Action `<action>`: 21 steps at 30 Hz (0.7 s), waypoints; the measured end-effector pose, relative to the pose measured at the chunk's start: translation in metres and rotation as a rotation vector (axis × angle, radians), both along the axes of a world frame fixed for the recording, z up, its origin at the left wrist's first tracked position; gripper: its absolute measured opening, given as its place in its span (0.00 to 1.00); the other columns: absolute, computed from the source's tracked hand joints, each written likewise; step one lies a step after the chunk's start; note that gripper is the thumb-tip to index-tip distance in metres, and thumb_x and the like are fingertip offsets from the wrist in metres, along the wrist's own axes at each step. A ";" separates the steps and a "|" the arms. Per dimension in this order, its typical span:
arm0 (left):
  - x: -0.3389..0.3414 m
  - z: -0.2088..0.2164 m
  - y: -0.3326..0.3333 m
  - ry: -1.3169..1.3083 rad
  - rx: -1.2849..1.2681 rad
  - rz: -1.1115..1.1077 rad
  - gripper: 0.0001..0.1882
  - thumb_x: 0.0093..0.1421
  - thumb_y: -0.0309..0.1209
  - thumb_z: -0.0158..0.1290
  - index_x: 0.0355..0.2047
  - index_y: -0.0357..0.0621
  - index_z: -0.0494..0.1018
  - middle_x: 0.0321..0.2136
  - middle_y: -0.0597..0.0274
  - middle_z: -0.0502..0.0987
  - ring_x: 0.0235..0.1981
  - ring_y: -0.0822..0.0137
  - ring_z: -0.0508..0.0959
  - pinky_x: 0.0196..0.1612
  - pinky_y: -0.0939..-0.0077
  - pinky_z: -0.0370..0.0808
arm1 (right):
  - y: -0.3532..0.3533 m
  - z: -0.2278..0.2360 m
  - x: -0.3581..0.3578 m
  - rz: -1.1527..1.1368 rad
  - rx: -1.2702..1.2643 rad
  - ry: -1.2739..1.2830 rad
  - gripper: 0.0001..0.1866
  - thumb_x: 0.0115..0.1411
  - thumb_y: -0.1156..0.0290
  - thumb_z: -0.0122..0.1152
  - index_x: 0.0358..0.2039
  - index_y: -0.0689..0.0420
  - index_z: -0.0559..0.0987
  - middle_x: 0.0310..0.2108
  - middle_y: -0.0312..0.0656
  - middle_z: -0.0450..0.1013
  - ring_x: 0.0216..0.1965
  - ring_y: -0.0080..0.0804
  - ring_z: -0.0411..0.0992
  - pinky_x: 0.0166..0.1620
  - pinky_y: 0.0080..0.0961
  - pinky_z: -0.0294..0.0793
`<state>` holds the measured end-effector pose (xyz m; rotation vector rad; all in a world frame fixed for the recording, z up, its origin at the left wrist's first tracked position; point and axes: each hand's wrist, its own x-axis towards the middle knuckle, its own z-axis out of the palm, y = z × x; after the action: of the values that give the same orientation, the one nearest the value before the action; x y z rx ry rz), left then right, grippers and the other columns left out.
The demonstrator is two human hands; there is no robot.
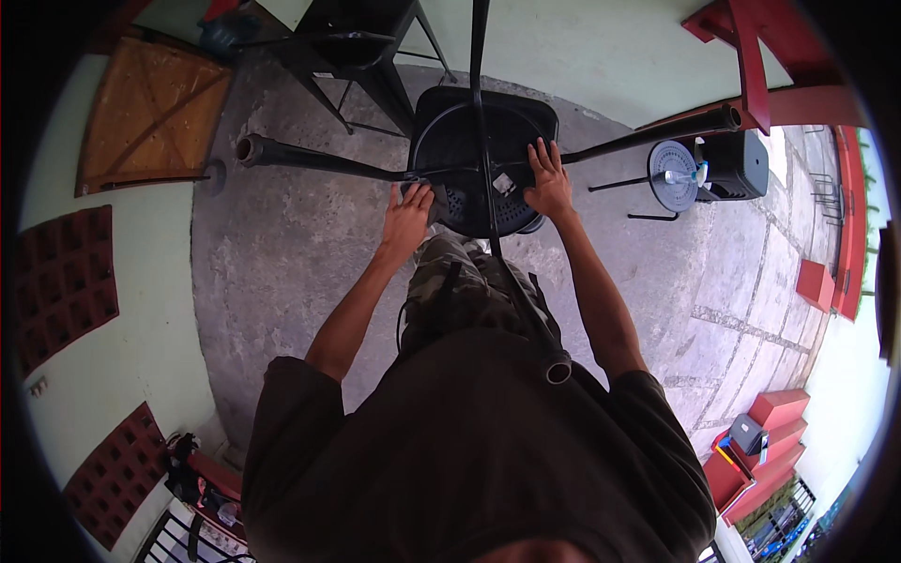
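A black metal stool [460, 139] is upside down in front of me, its seat low and its legs spread up and outward. One leg end comes close to my chest. My left hand [405, 223] is at the left side of the seat's underside, fingers bent, with what looks like a dark grey cloth [435, 201] under and beside the fingertips. Flat against the right part of the underside rests my right hand [550, 184], its fingers stretched out. A small pale label [504, 183] shows between the hands. The crossing legs hide part of the seat.
Another black stool [347, 47] stands at the far left, near a wooden board [155, 117] against the wall. To the right, a round grey seat [674, 176] holds a clear spray bottle [690, 176], beside a black stool [741, 164]. Red steps [779, 409] are at the lower right.
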<state>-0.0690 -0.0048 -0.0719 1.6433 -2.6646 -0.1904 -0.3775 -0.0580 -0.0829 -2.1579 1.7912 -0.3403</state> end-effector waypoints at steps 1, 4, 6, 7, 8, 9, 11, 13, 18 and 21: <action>-0.007 -0.001 0.006 -0.021 -0.084 -0.001 0.32 0.44 0.25 0.57 0.53 0.38 0.67 0.57 0.58 0.67 0.61 0.60 0.63 0.65 0.50 0.49 | -0.001 0.000 -0.001 0.004 0.004 0.008 0.50 0.36 0.68 0.62 0.66 0.48 0.57 0.70 0.38 0.45 0.70 0.45 0.39 0.58 0.56 0.61; -0.054 0.001 0.033 -0.046 -0.060 0.107 0.30 0.44 0.26 0.56 0.52 0.37 0.68 0.55 0.52 0.68 0.60 0.56 0.64 0.65 0.51 0.50 | 0.002 -0.005 -0.005 -0.020 -0.043 -0.055 0.51 0.36 0.67 0.62 0.65 0.50 0.57 0.69 0.40 0.45 0.70 0.46 0.39 0.58 0.53 0.63; -0.076 -0.013 0.062 0.008 -0.107 -0.021 0.26 0.48 0.30 0.52 0.49 0.35 0.70 0.54 0.49 0.70 0.59 0.52 0.64 0.62 0.52 0.53 | 0.002 0.003 -0.001 -0.013 -0.029 -0.029 0.50 0.36 0.68 0.62 0.65 0.51 0.57 0.69 0.42 0.45 0.70 0.48 0.40 0.59 0.49 0.63; -0.082 -0.008 0.063 0.007 -0.112 -0.024 0.26 0.48 0.30 0.52 0.49 0.35 0.70 0.54 0.49 0.70 0.59 0.52 0.64 0.62 0.52 0.53 | 0.001 0.004 -0.001 -0.022 -0.013 0.005 0.50 0.37 0.70 0.61 0.65 0.53 0.57 0.69 0.44 0.46 0.70 0.50 0.40 0.60 0.45 0.63; -0.087 -0.003 0.063 0.109 0.006 -0.042 0.24 0.47 0.29 0.52 0.47 0.37 0.72 0.50 0.48 0.73 0.55 0.51 0.68 0.58 0.53 0.59 | 0.002 0.005 0.000 -0.025 -0.018 0.004 0.50 0.37 0.70 0.61 0.65 0.53 0.57 0.69 0.44 0.46 0.70 0.50 0.40 0.60 0.45 0.63; -0.088 0.006 0.058 0.210 0.122 -0.054 0.22 0.47 0.29 0.52 0.45 0.39 0.74 0.46 0.47 0.76 0.51 0.50 0.72 0.54 0.55 0.64 | 0.002 0.007 0.002 -0.029 0.002 -0.001 0.50 0.37 0.70 0.61 0.65 0.53 0.57 0.69 0.44 0.46 0.70 0.50 0.40 0.60 0.45 0.63; -0.074 0.029 0.033 0.374 0.342 0.041 0.20 0.47 0.28 0.51 0.43 0.41 0.76 0.41 0.46 0.77 0.45 0.48 0.75 0.48 0.57 0.68 | 0.006 0.006 0.001 -0.035 0.025 -0.004 0.50 0.37 0.69 0.61 0.65 0.54 0.57 0.69 0.44 0.46 0.70 0.50 0.40 0.60 0.45 0.63; -0.055 0.032 0.008 0.724 0.426 0.145 0.17 0.47 0.24 0.47 0.38 0.45 0.77 0.29 0.44 0.77 0.34 0.43 0.77 0.36 0.57 0.74 | 0.004 0.008 0.003 -0.034 0.026 0.008 0.50 0.36 0.69 0.62 0.65 0.53 0.57 0.69 0.44 0.45 0.70 0.49 0.40 0.60 0.44 0.64; -0.041 0.029 -0.072 0.863 0.194 0.397 0.20 0.48 0.21 0.47 0.43 0.42 0.75 0.35 0.42 0.77 0.41 0.43 0.76 0.41 0.56 0.72 | 0.004 -0.003 0.001 -0.042 -0.037 -0.017 0.52 0.34 0.66 0.63 0.65 0.53 0.57 0.69 0.43 0.45 0.70 0.49 0.40 0.56 0.49 0.65; -0.066 0.047 -0.111 0.577 0.112 0.305 0.21 0.50 0.23 0.50 0.48 0.40 0.72 0.43 0.45 0.77 0.45 0.44 0.74 0.49 0.56 0.71 | 0.007 -0.005 -0.008 -0.079 0.001 0.013 0.52 0.34 0.66 0.63 0.65 0.53 0.57 0.69 0.43 0.45 0.70 0.49 0.40 0.57 0.49 0.65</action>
<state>-0.1348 -0.1159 -0.0246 1.6719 -1.9903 -0.6958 -0.3855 -0.0506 -0.0882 -2.0966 1.8873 -0.3451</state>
